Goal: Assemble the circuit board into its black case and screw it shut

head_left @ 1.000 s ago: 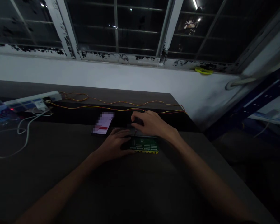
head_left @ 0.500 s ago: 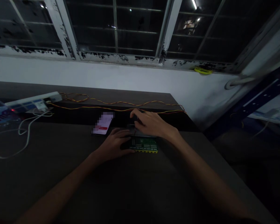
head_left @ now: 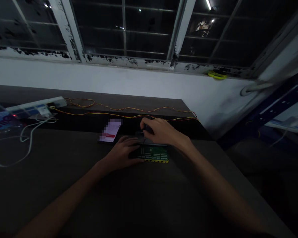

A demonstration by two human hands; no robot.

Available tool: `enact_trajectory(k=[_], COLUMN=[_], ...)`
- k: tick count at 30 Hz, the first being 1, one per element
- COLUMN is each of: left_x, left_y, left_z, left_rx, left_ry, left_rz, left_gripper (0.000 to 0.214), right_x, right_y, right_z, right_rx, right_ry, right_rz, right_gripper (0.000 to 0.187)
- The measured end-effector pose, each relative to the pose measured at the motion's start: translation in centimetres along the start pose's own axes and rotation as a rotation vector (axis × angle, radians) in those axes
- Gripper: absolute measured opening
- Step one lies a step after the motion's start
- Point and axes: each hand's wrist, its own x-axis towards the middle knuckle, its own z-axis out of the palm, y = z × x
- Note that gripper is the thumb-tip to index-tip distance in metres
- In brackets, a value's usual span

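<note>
A green circuit board [head_left: 154, 153] lies on the dark desk, with a yellow-and-black strip along its near edge and a dark part along its far side. My left hand [head_left: 124, 151] grips its left end, thumb at the near edge and fingers toward the far side. Above the far part of the board, my right hand [head_left: 160, 130] is closed around the dark handle of a screwdriver [head_left: 147, 128]. Its thin shaft points down at the board; the dim light and my fingers hide the tip.
A phone [head_left: 110, 131] with a lit screen lies left of the board. Farther left are a power strip [head_left: 57, 101], a white cable [head_left: 29, 150] and a clear plastic bottle [head_left: 5, 120]. Twisted red-and-yellow wires [head_left: 129, 115] run along the back ledge.
My right hand has shifted very slightly right, and its fingers have turned a little around the handle. My left hand and the board stay in place.
</note>
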Motion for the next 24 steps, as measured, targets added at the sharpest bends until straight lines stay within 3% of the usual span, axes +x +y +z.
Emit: enact_trajectory(k=[2, 7, 15, 22, 24], left_x=[-0.02, -0.07, 0.01, -0.01, -0.01], left_y=[0.03, 0.0, -0.02, 0.01, -0.03], left_z=[0.01, 0.05, 0.01, 0.12, 0.16], left_rx=[0.002, 0.008, -0.002, 0.0, 0.012], left_ry=[-0.006, 0.004, 0.014, 0.026, 0.022], left_rz=[-0.008, -0.005, 0.003, 0.004, 0.005], left_gripper=[0.048, 0.045, 0.045, 0.043, 0.044], right_x=[0.15, 0.2, -0.05, 0.17, 0.02], right_y=[0.18, 0.37, 0.19, 0.23, 0.01], right_z=[0.15, 0.29, 0.06, 0.56, 0.33], right_rx=[0.0, -0.038, -0.005, -0.079, -0.075], right_ry=[0.007, 0.002, -0.033, -0.004, -0.012], right_rz=[0.002, 0.01, -0.029, 0.015, 0.024], right_gripper=[0.009, 0.027, 0.006, 0.033, 0.027])
